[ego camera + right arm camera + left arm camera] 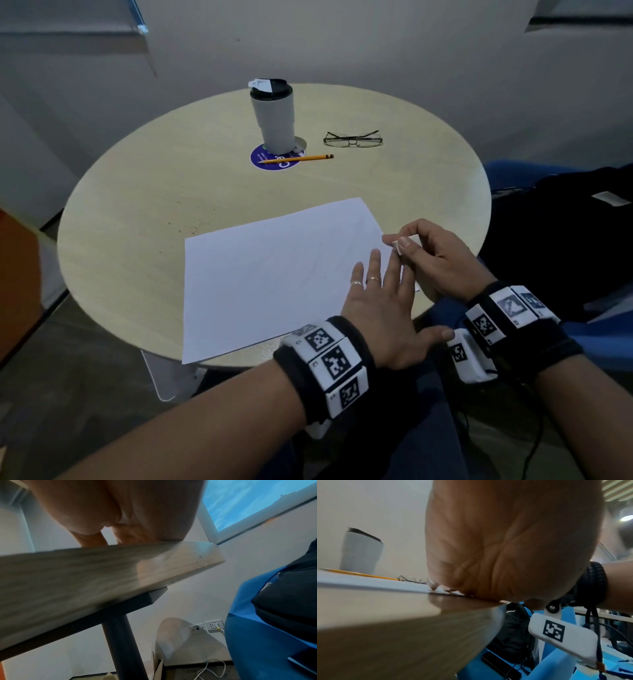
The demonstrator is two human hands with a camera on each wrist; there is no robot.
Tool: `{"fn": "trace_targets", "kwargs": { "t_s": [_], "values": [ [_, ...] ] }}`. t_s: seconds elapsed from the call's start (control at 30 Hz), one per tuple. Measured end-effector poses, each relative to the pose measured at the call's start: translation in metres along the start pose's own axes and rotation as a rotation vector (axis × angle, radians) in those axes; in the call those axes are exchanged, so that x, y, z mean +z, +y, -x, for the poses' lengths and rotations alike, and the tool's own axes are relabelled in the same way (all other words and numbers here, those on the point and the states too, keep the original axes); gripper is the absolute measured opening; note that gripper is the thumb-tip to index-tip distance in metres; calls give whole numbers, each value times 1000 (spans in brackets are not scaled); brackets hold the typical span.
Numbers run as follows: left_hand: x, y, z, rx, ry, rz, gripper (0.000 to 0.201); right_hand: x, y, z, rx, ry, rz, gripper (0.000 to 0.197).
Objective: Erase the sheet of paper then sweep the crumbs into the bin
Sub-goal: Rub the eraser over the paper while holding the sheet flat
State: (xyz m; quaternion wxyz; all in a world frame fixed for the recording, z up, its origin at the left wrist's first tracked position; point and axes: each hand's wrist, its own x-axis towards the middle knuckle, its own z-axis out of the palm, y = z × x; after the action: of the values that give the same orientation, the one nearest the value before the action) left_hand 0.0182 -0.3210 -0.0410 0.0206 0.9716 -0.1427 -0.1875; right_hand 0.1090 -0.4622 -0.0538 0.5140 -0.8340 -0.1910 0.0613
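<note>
Both wrist views mostly palm-blocked; right hand (433, 260) pinches eraser (406, 242) at sheet (274, 274) edge; left hand (380, 308) flat, fingers spread, pressing sheet

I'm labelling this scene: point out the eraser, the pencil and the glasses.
eraser (399, 245), head view, white end showing beside the thumb.
pencil (301, 158), head view, mid yellow shaft.
glasses (353, 139), head view, bridge.

Left hand (383, 308) covering near right corner of sheet of paper (274, 274). Eraser (404, 244) showing only partly between right hand (435, 260) fingers. Left wrist view: palm (513, 540) blocking most of frame; tumbler (361, 551) and table edge (402, 628) blurring. Right wrist view: table edge (102, 574) hiding fingertips. Crumbs (191, 226) too small to count.
</note>
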Motion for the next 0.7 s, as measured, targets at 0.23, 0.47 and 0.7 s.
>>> {"fn": "trace_targets", "kwargs": {
  "t_s": [0.23,0.47,0.7],
  "values": [
    [-2,-40,20,83,-67,-100,100,-13,-3,3,-30,79,345,12],
    [-2,-57,37,192,-84,-107,93,10,-3,5,-142,-49,366,9],
    [-8,-95,63,29,-100,-78,96,5,-11,8,-144,118,467,15]
  ]
}}
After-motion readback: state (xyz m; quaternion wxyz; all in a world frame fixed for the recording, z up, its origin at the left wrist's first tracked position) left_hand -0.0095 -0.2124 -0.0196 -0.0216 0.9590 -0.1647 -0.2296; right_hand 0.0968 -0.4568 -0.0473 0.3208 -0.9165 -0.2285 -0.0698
